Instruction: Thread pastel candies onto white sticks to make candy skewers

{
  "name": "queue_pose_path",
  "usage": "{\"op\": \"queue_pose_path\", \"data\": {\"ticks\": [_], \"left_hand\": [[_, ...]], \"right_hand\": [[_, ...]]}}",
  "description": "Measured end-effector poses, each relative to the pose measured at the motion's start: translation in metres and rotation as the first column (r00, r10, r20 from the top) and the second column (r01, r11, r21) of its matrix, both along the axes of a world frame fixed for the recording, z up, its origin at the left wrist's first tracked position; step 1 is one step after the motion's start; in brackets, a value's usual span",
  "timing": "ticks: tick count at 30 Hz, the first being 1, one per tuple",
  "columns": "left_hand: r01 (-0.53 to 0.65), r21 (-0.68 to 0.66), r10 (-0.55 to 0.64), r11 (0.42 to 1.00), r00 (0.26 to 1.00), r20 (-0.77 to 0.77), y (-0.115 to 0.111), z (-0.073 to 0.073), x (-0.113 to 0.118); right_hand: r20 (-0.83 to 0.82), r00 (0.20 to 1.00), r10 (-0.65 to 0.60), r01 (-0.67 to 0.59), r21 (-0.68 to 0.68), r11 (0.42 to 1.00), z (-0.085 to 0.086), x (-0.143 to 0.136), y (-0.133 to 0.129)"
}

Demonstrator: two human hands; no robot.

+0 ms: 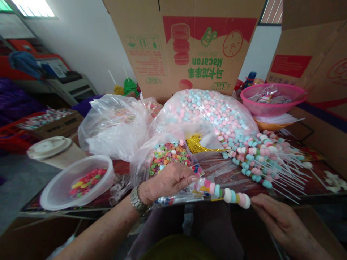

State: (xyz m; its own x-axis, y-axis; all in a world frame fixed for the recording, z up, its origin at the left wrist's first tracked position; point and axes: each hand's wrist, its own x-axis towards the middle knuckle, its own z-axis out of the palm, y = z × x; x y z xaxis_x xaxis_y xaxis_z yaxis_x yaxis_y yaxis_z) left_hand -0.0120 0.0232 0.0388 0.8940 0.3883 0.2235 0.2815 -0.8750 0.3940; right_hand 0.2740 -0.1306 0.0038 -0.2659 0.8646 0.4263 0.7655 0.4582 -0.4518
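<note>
A skewer of marshmallows and candy rings (230, 195), in pink, blue, white and yellow, lies level between my two hands near the table's front edge. My right hand (282, 220) is closed at its right end, where the stick is hidden by the fingers. At the other end, my left hand (173, 180), with a watch on the wrist, pinches a clear plastic wrapper (201, 185) around the skewer's pink tip. Below the left hand lie more printed wrappers (176, 199). Just behind it, an open bag holds colourful candy rings (170, 155).
Finished skewers (255, 164) are piled at right, sticks outward. A large bag of marshmallows (206, 108) and gold twist ties (197, 143) lie behind. A plastic bowl (108, 169) and a lidded cup (61, 153) stand left. A pink basket (249, 103) and cardboard boxes (151, 43) stand at the back.
</note>
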Motion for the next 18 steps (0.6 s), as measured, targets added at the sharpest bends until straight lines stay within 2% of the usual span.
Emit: {"op": "queue_pose_path", "data": {"ticks": [6,13,18], "left_hand": [[0.03,0.085,-0.034,0.996,0.999,0.039,-0.006,0.001,0.001],[0.033,0.082,-0.036,0.996,0.999,0.031,-0.008,0.001,-0.001],[0.026,0.108,-0.028,0.994,0.999,0.017,-0.013,0.002,0.002]], "right_hand": [[0.0,1.0,-0.027,0.027,-0.092,0.995,-0.006,0.0,-0.004],[0.021,1.0,-0.023,0.027,-0.166,0.986,-0.008,0.001,-0.011],[-0.007,0.996,-0.084,0.083,-0.103,0.991,-0.009,-0.003,-0.01]]}}
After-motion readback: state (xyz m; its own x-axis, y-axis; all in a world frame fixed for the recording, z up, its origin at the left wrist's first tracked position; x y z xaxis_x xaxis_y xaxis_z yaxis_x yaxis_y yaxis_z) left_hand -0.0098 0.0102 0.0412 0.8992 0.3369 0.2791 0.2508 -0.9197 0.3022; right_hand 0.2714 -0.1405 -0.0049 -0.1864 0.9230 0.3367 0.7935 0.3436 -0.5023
